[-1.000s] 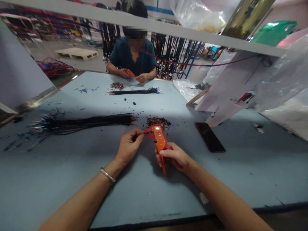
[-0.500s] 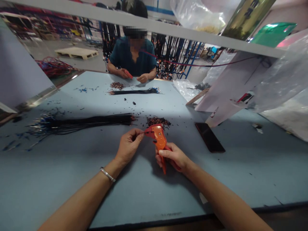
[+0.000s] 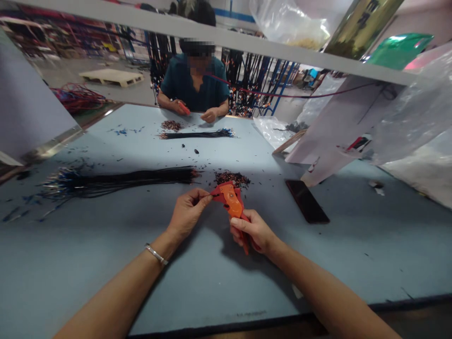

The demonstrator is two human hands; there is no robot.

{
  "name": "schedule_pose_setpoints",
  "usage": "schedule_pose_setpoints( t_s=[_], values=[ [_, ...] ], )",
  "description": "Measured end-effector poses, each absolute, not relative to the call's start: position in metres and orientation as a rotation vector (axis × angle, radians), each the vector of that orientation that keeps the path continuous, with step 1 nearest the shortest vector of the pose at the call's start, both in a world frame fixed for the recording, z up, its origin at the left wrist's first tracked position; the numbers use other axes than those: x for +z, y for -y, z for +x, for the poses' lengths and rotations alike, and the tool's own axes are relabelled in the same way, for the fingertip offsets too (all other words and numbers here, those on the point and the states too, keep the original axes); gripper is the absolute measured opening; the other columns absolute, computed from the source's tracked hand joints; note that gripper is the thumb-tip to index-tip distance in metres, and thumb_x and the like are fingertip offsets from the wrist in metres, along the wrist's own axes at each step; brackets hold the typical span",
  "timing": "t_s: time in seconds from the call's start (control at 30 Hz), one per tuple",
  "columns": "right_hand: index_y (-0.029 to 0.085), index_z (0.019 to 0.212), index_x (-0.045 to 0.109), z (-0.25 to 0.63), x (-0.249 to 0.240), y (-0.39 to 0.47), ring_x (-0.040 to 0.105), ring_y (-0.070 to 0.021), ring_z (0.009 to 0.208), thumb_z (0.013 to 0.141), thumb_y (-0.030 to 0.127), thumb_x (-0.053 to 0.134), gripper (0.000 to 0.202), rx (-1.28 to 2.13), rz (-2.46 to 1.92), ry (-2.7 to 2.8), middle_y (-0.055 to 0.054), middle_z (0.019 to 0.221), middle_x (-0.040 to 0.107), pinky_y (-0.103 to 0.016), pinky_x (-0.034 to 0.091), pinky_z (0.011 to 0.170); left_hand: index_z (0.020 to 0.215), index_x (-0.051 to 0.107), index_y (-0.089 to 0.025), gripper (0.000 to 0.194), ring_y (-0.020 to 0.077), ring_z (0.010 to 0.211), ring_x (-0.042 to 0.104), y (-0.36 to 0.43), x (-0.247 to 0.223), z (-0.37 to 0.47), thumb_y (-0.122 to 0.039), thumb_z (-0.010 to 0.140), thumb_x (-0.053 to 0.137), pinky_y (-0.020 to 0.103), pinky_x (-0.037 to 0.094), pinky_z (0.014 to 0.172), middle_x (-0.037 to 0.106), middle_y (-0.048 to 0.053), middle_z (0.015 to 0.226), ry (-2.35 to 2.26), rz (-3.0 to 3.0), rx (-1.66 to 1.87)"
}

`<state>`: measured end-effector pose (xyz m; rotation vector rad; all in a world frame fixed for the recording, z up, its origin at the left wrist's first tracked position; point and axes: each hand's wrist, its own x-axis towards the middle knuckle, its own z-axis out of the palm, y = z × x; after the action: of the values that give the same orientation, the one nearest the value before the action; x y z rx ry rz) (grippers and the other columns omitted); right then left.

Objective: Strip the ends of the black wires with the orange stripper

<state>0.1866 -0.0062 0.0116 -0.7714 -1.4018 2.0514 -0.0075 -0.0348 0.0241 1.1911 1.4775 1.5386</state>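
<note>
My right hand (image 3: 252, 230) is wrapped round the handles of an orange and red wire stripper (image 3: 231, 200), whose head points up and to the left. Thumb and fingers of my left hand (image 3: 190, 209) pinch a thin black wire (image 3: 215, 195) at the stripper's jaws; most of the wire is hidden. Behind my left hand lies a long bundle of black wires (image 3: 141, 180), with blue and silver ends at the left and coppery ends at the right. Just beyond the stripper is a pile of dark and copper-coloured scraps (image 3: 231, 178).
A dark phone (image 3: 307, 201) lies right of my right hand. Across the table (image 3: 106, 282) a co-worker (image 3: 194, 87) holds a red tool near a second wire bundle (image 3: 197, 134) and scrap pile (image 3: 172, 125). A shelf bar (image 3: 240, 40) crosses overhead; plastic bags (image 3: 416, 103) hang at right.
My right hand's fingers have closed further on the wire stripper, and its handles are closer together. The tool's head has tilted slightly left. My left hand stays by the jaws.
</note>
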Motion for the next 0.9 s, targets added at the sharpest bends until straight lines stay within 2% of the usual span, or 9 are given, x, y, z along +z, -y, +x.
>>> schedule_pose_setpoints(
  t_s=[0.07,0.27,0.53,0.9],
  values=[
    [0.017,0.067,0.049,0.187,0.0124,0.0058,0.045,-0.0075,0.036,0.074,0.047,0.073,0.039,2.073,-0.76,1.402,0.006,0.049,0.051,-0.019,0.034,0.034,0.067,0.065,-0.015,0.023,0.0108,0.061,0.047,0.0346,0.0237,-0.0077,-0.038,0.071,0.07,0.021,0.038,0.057,0.058,-0.002,0.063,-1.468,1.185,1.542],
    [0.013,0.082,0.058,0.1902,0.0151,0.0032,0.059,-0.012,0.051,0.074,0.04,0.075,0.032,2.177,-0.665,1.399,0.0,0.065,0.061,-0.024,0.049,0.048,0.069,0.067,-0.015,0.024,0.0113,0.062,0.049,0.0359,0.0218,-0.0088,-0.038,0.073,0.069,0.021,0.038,0.057,0.059,-0.001,0.064,-1.464,1.196,1.51],
    [0.012,0.085,0.06,0.1939,0.0181,0.0019,0.061,-0.0132,0.054,0.073,0.038,0.075,0.033,2.253,-0.645,1.38,-0.002,0.067,0.063,-0.023,0.05,0.049,0.068,0.064,-0.015,0.021,0.0099,0.06,0.045,0.0364,0.0235,-0.0112,-0.035,0.074,0.067,0.02,0.037,0.057,0.055,-0.003,0.062,-1.437,1.236,1.493],
    [0.011,0.089,0.062,0.1967,0.02,0.0,0.064,-0.0153,0.06,0.074,0.036,0.074,0.032,2.29,-0.551,1.389,-0.004,0.072,0.065,-0.026,0.054,0.055,0.068,0.066,-0.014,0.026,0.0107,0.06,0.046,0.0375,0.0304,-0.0109,-0.04,0.072,0.067,0.021,0.037,0.056,0.056,-0.001,0.062,-1.461,1.234,1.44]
  ],
)
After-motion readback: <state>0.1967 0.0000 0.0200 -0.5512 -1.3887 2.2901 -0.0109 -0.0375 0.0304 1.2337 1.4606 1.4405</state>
